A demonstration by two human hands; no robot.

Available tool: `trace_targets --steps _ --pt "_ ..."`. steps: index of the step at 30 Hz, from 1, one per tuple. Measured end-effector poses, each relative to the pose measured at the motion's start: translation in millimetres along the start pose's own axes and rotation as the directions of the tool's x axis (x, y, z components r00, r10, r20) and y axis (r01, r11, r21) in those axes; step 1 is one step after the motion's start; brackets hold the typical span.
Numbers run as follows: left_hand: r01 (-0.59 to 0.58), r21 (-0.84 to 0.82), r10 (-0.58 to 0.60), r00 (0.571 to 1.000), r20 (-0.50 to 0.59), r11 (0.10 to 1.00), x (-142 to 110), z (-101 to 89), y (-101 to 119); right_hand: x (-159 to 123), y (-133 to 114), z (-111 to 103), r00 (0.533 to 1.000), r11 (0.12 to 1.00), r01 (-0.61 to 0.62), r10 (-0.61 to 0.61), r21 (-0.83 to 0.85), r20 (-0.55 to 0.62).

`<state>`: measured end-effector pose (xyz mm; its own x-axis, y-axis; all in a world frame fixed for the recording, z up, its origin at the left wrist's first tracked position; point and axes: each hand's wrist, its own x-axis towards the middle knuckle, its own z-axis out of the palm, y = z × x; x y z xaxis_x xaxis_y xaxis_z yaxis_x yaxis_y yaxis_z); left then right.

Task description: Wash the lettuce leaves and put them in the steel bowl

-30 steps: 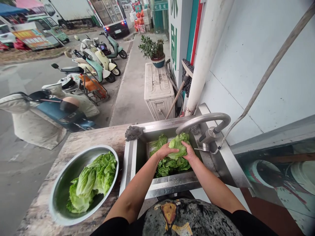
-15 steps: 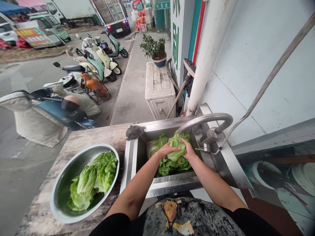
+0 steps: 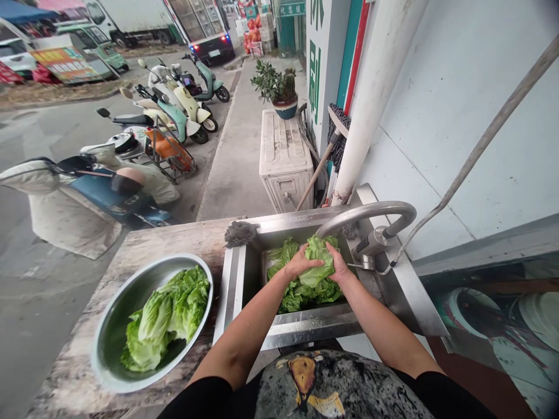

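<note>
Between my left hand (image 3: 303, 263) and my right hand (image 3: 338, 265) is a head of lettuce (image 3: 316, 265), held just below the faucet's spout (image 3: 367, 212). The fingers of both hands are wrapped round its sides. Under and behind it, more lettuce (image 3: 290, 299) lies in the stainless steel sink (image 3: 244, 279). To the left, a metal basin (image 3: 107, 349) on the wooden board holds other lettuce heads (image 3: 168, 320). Whether water is running from the spout is hard to make out.
A grey rag (image 3: 240, 233) lies on the sink's back left corner. The wooden board (image 3: 192, 238) bears the basin. Behind the sink stand a white box-shaped unit (image 3: 286, 151) with a potted plant (image 3: 286, 109), and a mop (image 3: 336, 131). Parked scooters (image 3: 170, 110) line the left.
My hands and the lettuce stay at almost the same place under the spout. The whole view has shifted very slightly.
</note>
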<state>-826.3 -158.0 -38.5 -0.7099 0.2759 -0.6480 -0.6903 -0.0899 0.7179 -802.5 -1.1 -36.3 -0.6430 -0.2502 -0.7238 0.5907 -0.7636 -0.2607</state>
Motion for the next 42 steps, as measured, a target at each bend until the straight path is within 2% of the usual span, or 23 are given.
trace_targets --steps 2,6,10,12,13,17,21,24,28,31,34,37,39,40,42 --pt "0.056 0.025 -0.058 0.997 0.058 0.998 -2 -0.9 -2 1 0 0 1.0 1.0 -0.017 0.017 -0.018 0.018" --pt "0.086 0.033 -0.087 0.995 0.041 0.996 -4 -5.2 -2 1 -1 2 0.998 0.998 -0.055 0.055 -0.02 0.007" --pt "0.054 -0.022 -0.053 0.998 0.033 0.998 -6 3.1 -4 -5 -1 0 0.994 0.998 0.006 -0.012 -0.058 -0.111" --pt "0.044 -0.033 -0.042 0.997 0.057 0.998 2 9.8 -6 -1 -1 -7 0.988 0.994 0.06 -0.072 -0.092 -0.139" --pt "0.044 -0.011 -0.044 0.998 0.042 0.999 8 12.2 -6 4 -1 -12 0.984 0.99 0.083 -0.1 -0.116 -0.15" --pt "0.101 0.092 -0.088 0.986 -0.141 0.991 31 15.5 -9 23 0 -30 0.976 0.981 0.105 -0.133 -0.163 -0.172" --pt "0.094 0.035 -0.09 0.991 -0.1 0.995 28 7.3 -12 27 0 -41 0.976 0.976 0.137 -0.162 -0.168 -0.147" --pt "0.06 0.037 -0.056 0.994 -0.089 0.998 25 -3.8 -14 28 1 -40 0.978 0.979 0.123 -0.147 -0.161 -0.147" --pt "0.02 0.167 0.01 0.984 -0.176 0.986 24 -9.7 -15 33 9 -27 0.981 0.97 0.077 -0.115 -0.23 -0.159" --pt "0.064 0.106 -0.042 0.979 -0.199 0.992 13 -13.9 -4 38 10 -22 0.983 0.973 0.061 -0.097 -0.223 -0.157" --pt "0.05 0.018 -0.044 0.974 -0.222 0.999 -9 -33.7 18 42 7 -29 0.989 0.977 0.061 -0.088 -0.203 -0.123" --pt "-0.037 -0.045 0.024 0.965 -0.262 0.998 -48 -70.8 44 46 9 -43 0.987 0.965 0.002 -0.045 -0.264 -0.155" --pt "-0.113 -0.06 0.093 0.959 -0.267 0.992 -86 -100.8 60 47 15 -52 0.973 0.947 -0.084 0.011 -0.311 -0.229" --pt "-0.138 -0.018 0.127 0.949 -0.289 0.99 -108 -117.0 68 46 18 -56 0.961 0.934 -0.136 0.043 -0.331 -0.272" --pt "-0.146 0.171 0.206 0.881 -0.426 0.975 -154 -152.6 85 45 26 -61 0.932 0.899 -0.23 0.093 -0.373 -0.35"
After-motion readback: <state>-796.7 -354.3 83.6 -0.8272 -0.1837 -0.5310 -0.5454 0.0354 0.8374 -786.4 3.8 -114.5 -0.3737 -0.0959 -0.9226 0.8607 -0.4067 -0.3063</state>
